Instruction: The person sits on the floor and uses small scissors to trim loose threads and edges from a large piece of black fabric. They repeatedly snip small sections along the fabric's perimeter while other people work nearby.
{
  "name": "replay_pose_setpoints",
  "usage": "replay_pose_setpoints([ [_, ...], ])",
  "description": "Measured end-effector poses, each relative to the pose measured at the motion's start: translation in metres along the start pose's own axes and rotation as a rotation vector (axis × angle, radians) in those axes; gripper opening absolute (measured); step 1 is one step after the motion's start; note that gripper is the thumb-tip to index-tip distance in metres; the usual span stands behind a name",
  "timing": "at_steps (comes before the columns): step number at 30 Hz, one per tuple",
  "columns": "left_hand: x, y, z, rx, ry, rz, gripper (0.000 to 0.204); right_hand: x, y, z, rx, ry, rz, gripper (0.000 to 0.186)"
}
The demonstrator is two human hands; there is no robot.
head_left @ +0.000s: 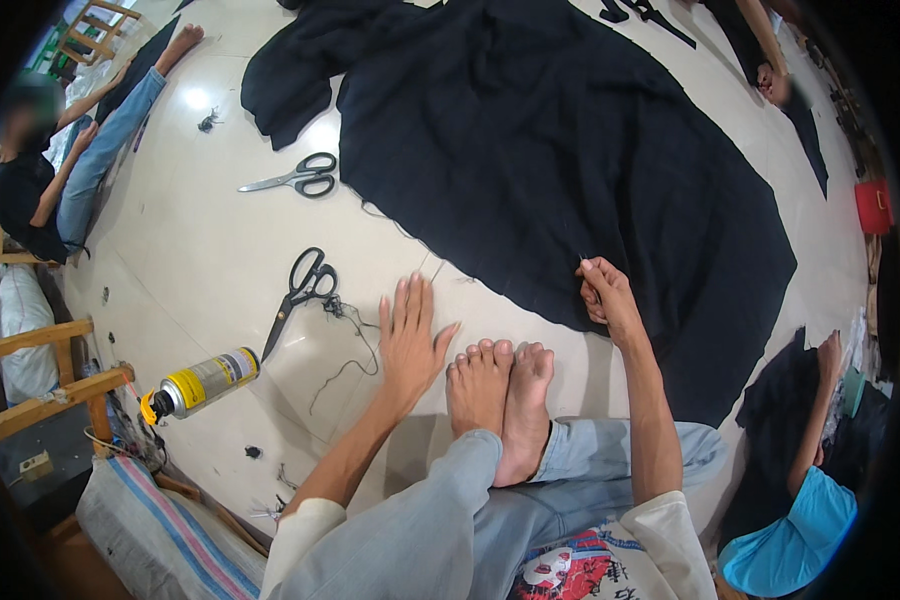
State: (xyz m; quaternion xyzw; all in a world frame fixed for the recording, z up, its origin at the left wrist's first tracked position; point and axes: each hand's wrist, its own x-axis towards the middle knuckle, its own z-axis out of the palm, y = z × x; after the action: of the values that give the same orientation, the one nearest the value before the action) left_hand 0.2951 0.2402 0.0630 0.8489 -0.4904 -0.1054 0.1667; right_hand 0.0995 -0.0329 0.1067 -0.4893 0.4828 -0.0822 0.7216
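A large piece of black cloth lies spread over the tiled floor in front of me. Over its near edge, my right hand is closed in a pinch; a thin, needle-like thing shows at the fingertips, too small to name surely. My left hand rests flat, fingers stretched, just short of the cloth's edge and holds nothing. Left of it lie black-handled scissors beside a tangle of dark thread. Another pair of scissors with grey blades lies farther off, by the cloth's left edge.
A yellow spray can lies at the left, near a wooden frame and a striped woven sack. One person sits at the far left; a blue sleeve shows at the lower right. Another person's hand holds dark cloth at the upper right.
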Motion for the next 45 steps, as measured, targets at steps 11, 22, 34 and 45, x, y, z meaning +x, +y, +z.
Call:
replay_pose_setpoints([
  [11, -0.149, -0.023, -0.044, 0.214, -0.233, -0.17, 0.073, -0.002, 0.001, -0.009, -0.018, 0.014, 0.025, 0.031],
  [22, -0.179, -0.001, -0.063, 0.195, -0.272, -0.353, 0.069, -0.003, 0.004, -0.01, -0.017, 0.042, -0.022, 0.031],
  [34, -0.084, -0.019, -0.012, -0.072, -0.125, -0.208, 0.082, 0.001, 0.001, -0.008, -0.018, -0.007, -0.014, 0.029],
  [45, -0.252, -0.004, 0.008, -0.017, 0.027, -0.76, 0.084, 0.002, 0.01, -0.01, -0.091, 0.012, -0.087, 0.031],
])
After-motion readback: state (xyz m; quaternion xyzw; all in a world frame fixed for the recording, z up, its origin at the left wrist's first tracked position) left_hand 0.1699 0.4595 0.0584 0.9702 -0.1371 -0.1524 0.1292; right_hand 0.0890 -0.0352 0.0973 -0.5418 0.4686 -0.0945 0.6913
